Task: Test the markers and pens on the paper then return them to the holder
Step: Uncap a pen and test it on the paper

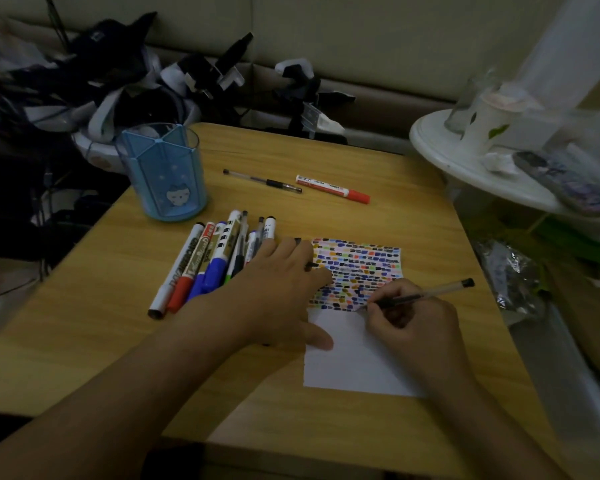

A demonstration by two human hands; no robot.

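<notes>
Translucent blue plastic pen holder [163, 174]: stood upright at the far left of the light wooden worktop [101, 327], well apart from both hands.

Cluster of capped whiteboard markers and pens [215, 258]: laid side by side on the worktop, just left of the paper, partly covered by the left hand.

Left hand [281, 289]: laid palm down with fingers straight and released, spread across the left edge of the white paper sheet [347, 355], thumb resting on it.

Clear-barrelled black gel pen [262, 181] and red-capped white marker [331, 189]: laid apart at the far side.

Right hand [413, 323]: curled around a clear black-ink pen [420, 295], tip touching the paper at the lower edge of the coloured test marks [357, 271].
</notes>
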